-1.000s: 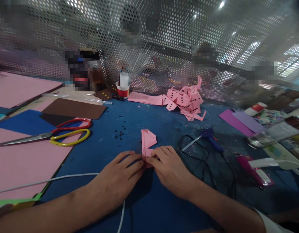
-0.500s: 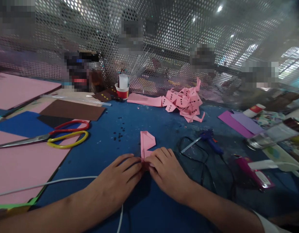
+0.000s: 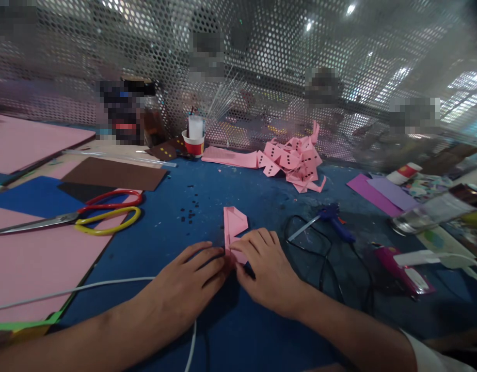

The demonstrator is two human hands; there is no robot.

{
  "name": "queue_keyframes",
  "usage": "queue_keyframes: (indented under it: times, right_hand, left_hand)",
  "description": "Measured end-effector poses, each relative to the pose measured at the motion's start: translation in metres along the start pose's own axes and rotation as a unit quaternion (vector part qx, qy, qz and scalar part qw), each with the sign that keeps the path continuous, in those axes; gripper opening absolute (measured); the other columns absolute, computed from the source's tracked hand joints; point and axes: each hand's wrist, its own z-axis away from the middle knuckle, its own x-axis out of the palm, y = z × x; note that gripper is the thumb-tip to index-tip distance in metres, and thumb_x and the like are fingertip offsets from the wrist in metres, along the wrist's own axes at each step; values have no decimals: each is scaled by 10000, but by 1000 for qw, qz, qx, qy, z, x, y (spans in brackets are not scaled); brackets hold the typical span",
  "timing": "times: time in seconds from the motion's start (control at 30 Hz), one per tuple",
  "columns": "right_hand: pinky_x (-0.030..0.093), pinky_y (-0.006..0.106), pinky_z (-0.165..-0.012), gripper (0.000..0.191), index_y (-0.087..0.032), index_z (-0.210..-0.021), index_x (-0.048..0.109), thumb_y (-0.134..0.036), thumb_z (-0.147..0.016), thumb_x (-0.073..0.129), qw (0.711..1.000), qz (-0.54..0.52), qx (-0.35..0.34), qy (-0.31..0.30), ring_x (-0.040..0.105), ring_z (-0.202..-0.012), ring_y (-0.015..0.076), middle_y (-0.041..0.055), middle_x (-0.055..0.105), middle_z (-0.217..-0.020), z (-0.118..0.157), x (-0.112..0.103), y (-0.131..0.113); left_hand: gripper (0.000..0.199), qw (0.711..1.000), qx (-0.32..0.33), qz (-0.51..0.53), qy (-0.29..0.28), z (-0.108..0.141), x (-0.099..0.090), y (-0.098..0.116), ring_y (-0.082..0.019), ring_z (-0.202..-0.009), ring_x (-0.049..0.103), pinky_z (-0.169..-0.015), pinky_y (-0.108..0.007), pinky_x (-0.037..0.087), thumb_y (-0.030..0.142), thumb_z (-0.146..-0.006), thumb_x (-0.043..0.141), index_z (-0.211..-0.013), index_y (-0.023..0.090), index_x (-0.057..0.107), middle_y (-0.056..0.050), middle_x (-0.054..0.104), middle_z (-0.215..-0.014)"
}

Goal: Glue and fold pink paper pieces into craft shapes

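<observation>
A folded piece of pink paper [image 3: 235, 223] lies on the blue table [image 3: 257, 201], its upper end showing an angled, notched outline. My left hand [image 3: 200, 276] closes on its lower left edge, with the fingertips at the fold. From the other side, my right hand [image 3: 264, 266] grips the lower part between thumb and fingers. Small black paper bits [image 3: 189, 213] are scattered just beyond my left hand. Farther back sits a heap of folded pink paper pieces [image 3: 295, 160] with black squares on them.
Scissors [image 3: 107, 212] with red and yellow handles rest at left on pink sheets [image 3: 37, 263]. A blue glue gun [image 3: 337, 222] with a black cord lies to the right, near a pink device [image 3: 401, 268]. A paper cup [image 3: 194, 143] stands at the back.
My right thumb has moved down and apart from the fingers, showing more of the paper's lower flap. My left hand stays at the same edge.
</observation>
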Motion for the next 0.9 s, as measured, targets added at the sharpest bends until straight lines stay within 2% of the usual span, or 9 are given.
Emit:
queue_keyframes:
  times: [0.37,0.67,0.9]
  right_hand:
    - [393,473,-964,323,-209,-1220,599,-172,-899,617,1000,-14,22,8,492,-1136,287,99,620,-1212,1,2,-2]
    - [392,471,-963,425,-210,-1222,582,-96,-813,596,998,-22,54,23,489,-1126,286,89,606,-1214,2,2,-4]
    - [382,471,-959,495,-205,-1245,582,-62,-771,572,998,-27,56,21,488,-1126,282,89,606,-1213,4,1,0]
  left_hand:
    - [251,999,18,-43,-16,-1,-7,5,-254,-1202,581,-1169,-437,306,176,-983,535,-1162,160,710,-73,739,-1184]
    - [290,999,12,-42,7,-4,-7,5,-239,-1141,615,-1132,-415,341,166,-1016,456,-1081,164,738,-56,768,-1129]
    - [266,1000,1,-12,23,-5,-6,5,-236,-1137,614,-1120,-416,338,171,-1013,481,-1063,157,742,-49,767,-1125]
